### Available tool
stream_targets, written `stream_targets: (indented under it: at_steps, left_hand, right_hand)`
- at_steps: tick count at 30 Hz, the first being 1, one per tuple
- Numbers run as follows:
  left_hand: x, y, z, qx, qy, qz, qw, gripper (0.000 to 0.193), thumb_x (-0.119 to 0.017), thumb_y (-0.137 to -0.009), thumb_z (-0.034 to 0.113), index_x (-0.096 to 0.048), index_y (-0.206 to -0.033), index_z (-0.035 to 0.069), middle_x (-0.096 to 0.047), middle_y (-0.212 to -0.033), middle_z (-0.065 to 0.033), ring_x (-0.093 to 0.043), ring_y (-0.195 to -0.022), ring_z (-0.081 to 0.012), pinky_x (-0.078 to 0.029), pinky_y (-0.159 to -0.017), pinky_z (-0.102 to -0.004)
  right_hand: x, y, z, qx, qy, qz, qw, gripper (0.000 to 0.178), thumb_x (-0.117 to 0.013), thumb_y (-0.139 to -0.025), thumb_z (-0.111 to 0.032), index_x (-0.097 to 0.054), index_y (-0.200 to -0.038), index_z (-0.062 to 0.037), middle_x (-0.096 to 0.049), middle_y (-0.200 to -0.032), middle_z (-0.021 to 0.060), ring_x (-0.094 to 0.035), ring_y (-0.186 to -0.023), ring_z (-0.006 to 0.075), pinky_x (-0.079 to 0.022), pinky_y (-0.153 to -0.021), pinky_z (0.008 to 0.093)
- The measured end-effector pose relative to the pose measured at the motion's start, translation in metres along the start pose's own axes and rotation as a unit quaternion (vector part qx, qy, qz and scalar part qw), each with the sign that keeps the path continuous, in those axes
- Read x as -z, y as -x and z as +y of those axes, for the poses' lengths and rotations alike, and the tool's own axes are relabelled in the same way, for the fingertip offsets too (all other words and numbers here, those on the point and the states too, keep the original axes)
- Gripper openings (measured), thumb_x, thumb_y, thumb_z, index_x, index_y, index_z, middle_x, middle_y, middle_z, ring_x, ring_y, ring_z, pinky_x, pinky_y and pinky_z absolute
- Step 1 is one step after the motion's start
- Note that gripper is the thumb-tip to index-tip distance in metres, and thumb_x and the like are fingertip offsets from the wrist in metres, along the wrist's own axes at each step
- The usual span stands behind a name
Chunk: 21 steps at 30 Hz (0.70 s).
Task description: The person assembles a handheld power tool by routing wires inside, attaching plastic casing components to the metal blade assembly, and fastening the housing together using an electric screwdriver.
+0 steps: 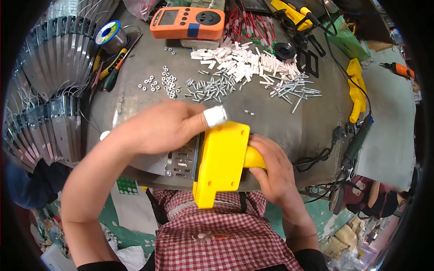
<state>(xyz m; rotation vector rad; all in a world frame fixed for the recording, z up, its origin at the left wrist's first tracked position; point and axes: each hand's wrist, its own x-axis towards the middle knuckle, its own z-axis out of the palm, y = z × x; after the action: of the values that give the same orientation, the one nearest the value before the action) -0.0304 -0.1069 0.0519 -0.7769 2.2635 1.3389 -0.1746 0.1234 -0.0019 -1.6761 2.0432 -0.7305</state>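
A yellow plastic tool housing is held up over the near edge of the table, with a slotted metal plate on its left side. My right hand is wrapped around the yellow handle stub on its right. At the upper left corner my left hand grips the housing; its thumb, covered with white tape, lies against the top edge. The other left fingers are mostly hidden behind the thumb and the plate. Small holes show in the corners of the yellow face.
Beyond my hands lie piles of screws, nuts and white tubes. An orange multimeter is at the back. Stacked metal plates, a solder spool and screwdrivers are left; a soldering iron and yellow handle part are right.
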Motion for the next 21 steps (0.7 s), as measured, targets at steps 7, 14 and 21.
stream_targets:
  at_steps: [7,14,21]
  left_hand:
    - [-0.022,0.013,-0.018,-0.104,-0.033,0.010,0.994,0.071,-0.077,-0.072,0.043,-0.054,-0.127,0.004,-0.066,-0.108,-0.0177,-0.065,-0.100,-0.0333,-0.049,-0.088,-0.0368]
    - [-0.032,0.016,-0.040,-0.184,-0.026,0.068,0.980,0.077,-0.084,-0.063,0.040,-0.057,-0.124,0.001,-0.066,-0.108,-0.0181,-0.065,-0.100,-0.0315,-0.050,-0.087,-0.0362]
    - [-0.023,-0.001,-0.046,-0.154,0.077,-0.009,0.985,0.082,-0.085,-0.062,0.030,-0.053,-0.129,-0.003,-0.062,-0.121,-0.0152,-0.059,-0.111,-0.0221,-0.044,-0.097,-0.0341]
  right_hand:
    - [-0.014,0.008,-0.002,0.027,0.053,0.018,0.998,0.055,-0.074,-0.068,-0.017,-0.056,-0.118,-0.0042,-0.059,-0.118,0.0115,-0.057,-0.109,0.0291,-0.044,-0.090,0.0403]
    - [-0.012,0.003,-0.010,0.060,0.043,0.026,0.997,0.056,-0.075,-0.065,-0.017,-0.056,-0.117,-0.0044,-0.060,-0.116,0.0112,-0.058,-0.106,0.0285,-0.044,-0.087,0.0403]
    - [-0.010,-0.001,0.002,0.074,0.063,0.019,0.995,0.054,-0.072,-0.069,-0.015,-0.056,-0.120,-0.0042,-0.059,-0.118,0.0114,-0.056,-0.105,0.0279,-0.043,-0.089,0.0396]
